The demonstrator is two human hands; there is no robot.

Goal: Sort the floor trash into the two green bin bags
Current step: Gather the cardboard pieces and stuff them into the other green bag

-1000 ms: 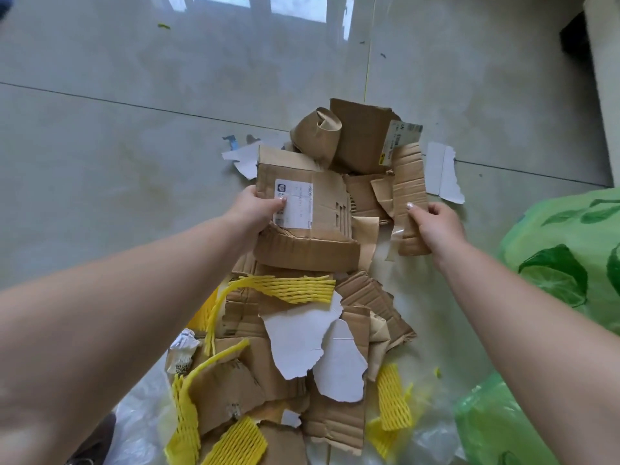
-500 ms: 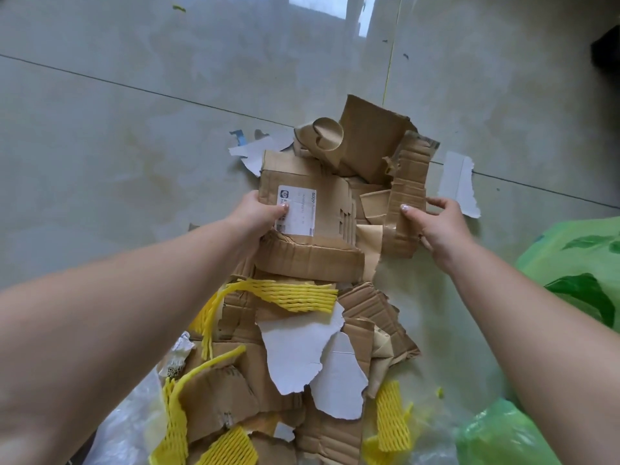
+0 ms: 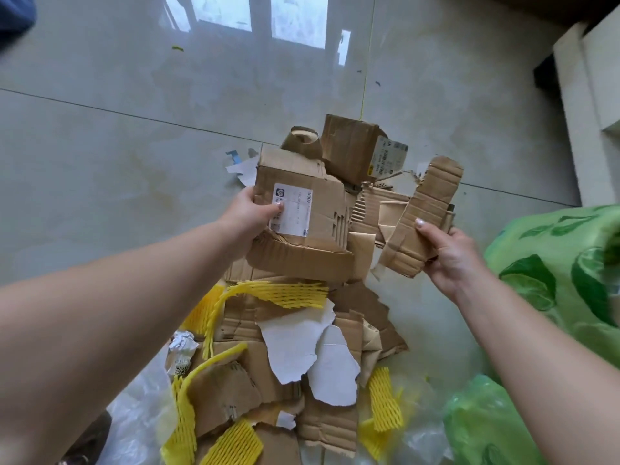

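Observation:
A heap of torn brown cardboard [image 3: 241, 384], white paper scraps [image 3: 295, 347] and yellow foam netting [image 3: 285, 292] lies on the tiled floor. My left hand [image 3: 250, 216] grips a large cardboard piece with a white label [image 3: 312, 216], thumb on the label. My right hand [image 3: 449, 253] holds a corrugated cardboard strip [image 3: 422, 216], lifted off the heap and tilted to the right. More cardboard [image 3: 352, 146] sits behind both pieces. A green leaf-print bin bag [image 3: 557, 273] bulges at the right. A second green bag [image 3: 486, 424] lies at the lower right.
Clear plastic film [image 3: 134, 414] lies at the lower left under the heap. A crumpled paper wad [image 3: 181, 350] sits at the heap's left edge. White furniture [image 3: 590, 95] stands at the upper right. Bare glossy floor [image 3: 134, 129] stretches to the left and beyond.
Both hands have raised their cardboard pieces off the heap. The strip in my right hand has swung out to the right, toward the leaf-print bag.

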